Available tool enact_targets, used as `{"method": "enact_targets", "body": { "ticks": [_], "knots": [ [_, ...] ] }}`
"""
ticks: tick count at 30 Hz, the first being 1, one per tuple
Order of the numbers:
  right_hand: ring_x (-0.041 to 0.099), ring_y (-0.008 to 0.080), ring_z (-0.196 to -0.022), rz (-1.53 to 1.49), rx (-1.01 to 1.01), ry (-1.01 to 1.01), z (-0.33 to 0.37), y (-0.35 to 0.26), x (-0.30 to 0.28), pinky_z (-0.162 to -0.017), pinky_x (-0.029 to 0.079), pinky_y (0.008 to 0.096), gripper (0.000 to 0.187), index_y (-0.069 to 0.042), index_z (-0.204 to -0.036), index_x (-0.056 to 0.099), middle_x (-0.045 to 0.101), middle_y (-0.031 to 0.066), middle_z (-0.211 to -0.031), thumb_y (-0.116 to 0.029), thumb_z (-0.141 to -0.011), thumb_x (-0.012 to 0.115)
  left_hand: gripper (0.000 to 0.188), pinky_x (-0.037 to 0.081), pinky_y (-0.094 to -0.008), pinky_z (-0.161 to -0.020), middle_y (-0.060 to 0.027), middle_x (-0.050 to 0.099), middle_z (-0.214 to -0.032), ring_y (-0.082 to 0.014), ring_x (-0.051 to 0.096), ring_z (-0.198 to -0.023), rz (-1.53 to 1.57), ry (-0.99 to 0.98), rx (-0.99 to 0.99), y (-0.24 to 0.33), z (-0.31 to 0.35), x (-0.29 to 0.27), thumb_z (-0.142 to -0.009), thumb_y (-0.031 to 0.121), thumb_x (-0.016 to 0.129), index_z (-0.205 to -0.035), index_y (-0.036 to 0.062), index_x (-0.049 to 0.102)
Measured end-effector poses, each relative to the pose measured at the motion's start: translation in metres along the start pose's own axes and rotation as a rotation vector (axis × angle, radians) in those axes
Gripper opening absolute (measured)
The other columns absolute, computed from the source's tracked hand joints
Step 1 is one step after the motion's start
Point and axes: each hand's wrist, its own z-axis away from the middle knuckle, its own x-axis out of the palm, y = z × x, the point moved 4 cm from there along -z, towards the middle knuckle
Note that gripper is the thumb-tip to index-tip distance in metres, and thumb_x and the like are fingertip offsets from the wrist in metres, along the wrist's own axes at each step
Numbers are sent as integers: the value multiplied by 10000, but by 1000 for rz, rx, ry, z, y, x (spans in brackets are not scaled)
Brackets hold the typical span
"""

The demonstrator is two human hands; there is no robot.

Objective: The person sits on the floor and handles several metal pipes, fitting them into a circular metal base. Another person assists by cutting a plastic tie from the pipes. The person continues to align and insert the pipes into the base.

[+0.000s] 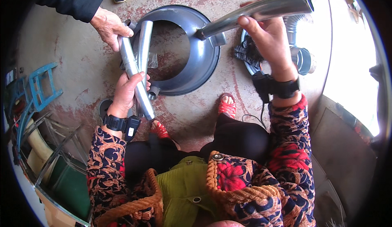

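Your left hand [125, 90] wraps two crossed pipes [130, 63], one also gripped by a co-worker's hand [109, 29]. Your right hand [270, 39] clasps a wider pipe [281, 5], meeting the dark ring [202, 61]. A ribbed tube [294, 26] lies right.

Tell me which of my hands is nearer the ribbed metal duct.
Right. Your right hand is just left of the ribbed metal duct; your left hand is farther left, gripping a slim metal pipe.

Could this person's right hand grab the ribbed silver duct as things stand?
Probably not straight away: the right hand is busy holding the flared metal tube. The ribbed silver duct looks nearby, though, just right of that hand.
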Motion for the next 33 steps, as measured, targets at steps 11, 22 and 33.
{"method": "enact_targets", "body": {
  "ticks": [11, 22, 33],
  "knots": [
    [646, 93, -707, 404, -342, 76, -1, -27, -1, -669, 525, 246, 252, -56, -906, 715, 705, 14, -781, -225, -776, 850, 451, 532, -320, -703, -116, 610, -943, -184, 618, -782, 180, -233, 21, 12, -3, 13, -840, 271, 672, -1118, -59, 542],
    [637, 211, -1088, -9, -97, -261, -22, 12, -7, -960, 492, 330, 468, -41, -1267, 595, 686, 121, -1159, -238, -873, 753, 404, 507, -293, -681, -98, 594, -907, -154, 584, -740, 46, -272, -22, -2, 10, 7, -782, 224, 638, -1082, -29, 544],
    [653, 185, -914, 308, -120, 65, -19, 16, -3, -841, 507, 324, 380, -50, -1036, 681, 699, 84, -972, -327, -811, 811, 269, 498, -275, -645, -53, 621, -739, -133, 606, -672, -137, -93, 23, -19, 5, -18, -807, 213, 640, -941, -20, 638]
  ]
}}
